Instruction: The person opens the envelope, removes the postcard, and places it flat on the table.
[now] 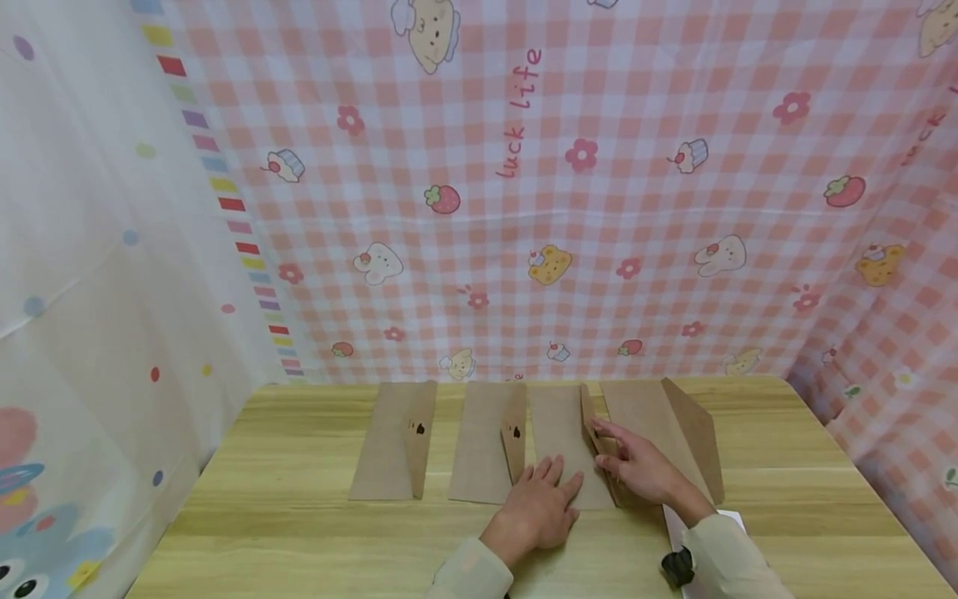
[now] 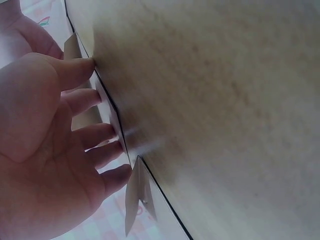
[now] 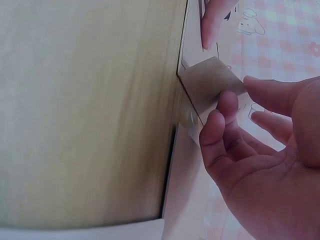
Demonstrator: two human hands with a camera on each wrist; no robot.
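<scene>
In the head view, a kraft-paper envelope (image 1: 554, 433) lies on the table under my left hand (image 1: 540, 503), which rests on its near part with fingers spread. My right hand (image 1: 642, 466) is at its right edge, index finger and thumb touching the raised flap. In the right wrist view the flap (image 3: 207, 80) stands up at an angle, with fingertips (image 3: 215, 122) of the right hand right at its edge. Fairly straight fingers of the left hand (image 2: 55, 115) reach to the tabletop edge in the left wrist view.
Left of my hands lie two more brown envelopes (image 1: 383, 441) (image 1: 476, 441), flaps folded inward with small dark prints. Another envelope (image 1: 647, 424) at the right has its flap opened outward. White paper (image 1: 737, 517) lies under my right forearm. A checked curtain (image 1: 479, 208) hangs behind the table (image 1: 299, 532).
</scene>
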